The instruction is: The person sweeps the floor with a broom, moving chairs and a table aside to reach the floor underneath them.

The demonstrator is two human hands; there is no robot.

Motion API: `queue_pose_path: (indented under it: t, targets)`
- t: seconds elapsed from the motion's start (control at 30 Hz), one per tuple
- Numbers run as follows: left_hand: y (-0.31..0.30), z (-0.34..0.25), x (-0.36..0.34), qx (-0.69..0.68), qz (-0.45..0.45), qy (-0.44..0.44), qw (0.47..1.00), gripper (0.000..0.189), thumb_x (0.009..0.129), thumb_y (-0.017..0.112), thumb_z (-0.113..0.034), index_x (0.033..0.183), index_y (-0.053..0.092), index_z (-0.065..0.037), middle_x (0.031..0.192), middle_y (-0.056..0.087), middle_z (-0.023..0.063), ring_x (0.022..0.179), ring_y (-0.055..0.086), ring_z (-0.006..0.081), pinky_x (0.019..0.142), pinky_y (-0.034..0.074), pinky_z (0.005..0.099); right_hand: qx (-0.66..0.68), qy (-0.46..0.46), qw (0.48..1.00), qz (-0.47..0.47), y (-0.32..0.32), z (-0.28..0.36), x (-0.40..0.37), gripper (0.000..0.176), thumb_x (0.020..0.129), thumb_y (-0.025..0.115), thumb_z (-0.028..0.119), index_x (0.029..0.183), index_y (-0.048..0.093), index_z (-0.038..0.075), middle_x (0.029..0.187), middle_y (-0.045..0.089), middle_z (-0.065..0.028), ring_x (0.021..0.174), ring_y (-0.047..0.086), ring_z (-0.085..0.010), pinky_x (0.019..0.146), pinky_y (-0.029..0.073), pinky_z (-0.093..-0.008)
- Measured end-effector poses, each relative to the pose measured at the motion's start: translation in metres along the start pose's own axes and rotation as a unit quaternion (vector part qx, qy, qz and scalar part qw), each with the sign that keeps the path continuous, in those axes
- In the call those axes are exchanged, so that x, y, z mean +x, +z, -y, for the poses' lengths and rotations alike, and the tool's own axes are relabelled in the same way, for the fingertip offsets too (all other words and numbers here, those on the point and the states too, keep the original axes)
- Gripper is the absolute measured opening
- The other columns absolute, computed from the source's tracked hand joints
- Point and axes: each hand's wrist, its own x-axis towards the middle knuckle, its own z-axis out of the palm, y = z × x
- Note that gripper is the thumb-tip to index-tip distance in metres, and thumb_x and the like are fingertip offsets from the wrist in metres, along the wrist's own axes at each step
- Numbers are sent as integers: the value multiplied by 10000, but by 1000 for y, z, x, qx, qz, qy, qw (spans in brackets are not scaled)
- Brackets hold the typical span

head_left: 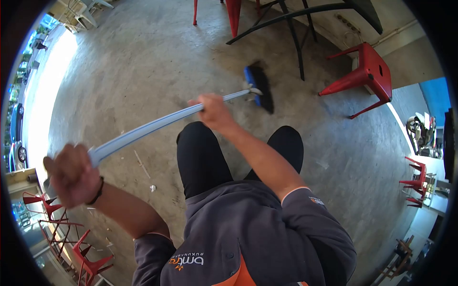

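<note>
Long-handled broom point(157, 125), pale blue-grey shaft, one item. It is held aslant across the person's front, with the upper end at the lower left of the view and the working end out ahead on the floor.

- Blue plastic brush head point(252, 78) with black bristles point(265, 95): rests on the grey concrete floor point(143, 62), ahead of the person's knees and near the foot of the black curved-leg desk frame point(296, 28).
- Left hand point(71, 174): fingers curled tight round the top end of the shaft in a full grip. A black cord wristband point(98, 190) sits on the wrist.
- Right hand point(214, 112): wrapped closed round the shaft further down, a little behind the brush head, with the arm stretched forward.
- Clothing: black trousers point(200, 157), both knees in view. Grey jacket point(248, 224) with orange trim, a printed logo on the chest and sleeves pushed up the forearms.
- Red metal stool point(369, 71): stands to the right of the brush head, apart from it, beside the wall.
- Red chair legs point(234, 14): at the top edge of the view, next to the desk frame.
- Red metal chairs point(62, 224): grouped at the lower left, below the left hand.
- Further red stools point(415, 178): at the right edge, well apart from the broom.
- Scooter point(422, 131): parked at the right edge, above those stools.
- Parked cars point(18, 124): at the far left, beyond the sunlit edge of the floor.
- Small pale scrap of litter point(152, 188) and thin pale stick point(141, 164): lie on the floor between the left forearm and the nearer knee, under the line of the shaft.
</note>
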Motion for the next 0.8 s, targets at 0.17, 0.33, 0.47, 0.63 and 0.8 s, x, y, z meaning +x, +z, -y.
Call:
queue_pose_path:
  t: [0.17,0.33,0.47,0.63,0.8]
  targets:
    - [22,-132,65,141,-76,5,987,369,864,596,-349,644,359,-171,486,357,-65,446,337,66,475,317,202,92,-49,991,82,16,118,56,354,832,632,301,639,476,48,676,552,-149,679,528,-364,618,378,-448]
    - [52,-231,146,44,-110,-47,992,551,651,722,-623,660,408,-170,497,429,-75,418,355,44,525,366,191,54,14,995,85,-88,229,82,336,814,642,307,655,463,71,679,510,-110,734,522,-302,664,351,-415]
    - [109,-210,188,-23,-213,-132,968,678,704,440,-819,633,360,-149,478,332,-42,418,231,113,506,222,316,-81,112,986,89,-189,232,59,311,806,650,290,647,483,83,679,526,-80,731,529,-294,664,352,-421]
    - [170,-139,195,-171,-179,-270,930,346,695,522,-343,549,458,-35,520,471,91,497,429,207,704,337,379,-199,183,950,154,-286,203,14,259,790,659,318,706,553,98,713,560,-68,786,553,-276,705,377,-403]
    - [189,-61,174,-157,-58,-431,886,287,760,509,-257,603,509,-17,634,526,81,724,548,218,932,342,397,-351,317,846,245,-304,190,1,275,809,640,373,802,577,105,774,600,-127,828,584,-308,716,424,-442]
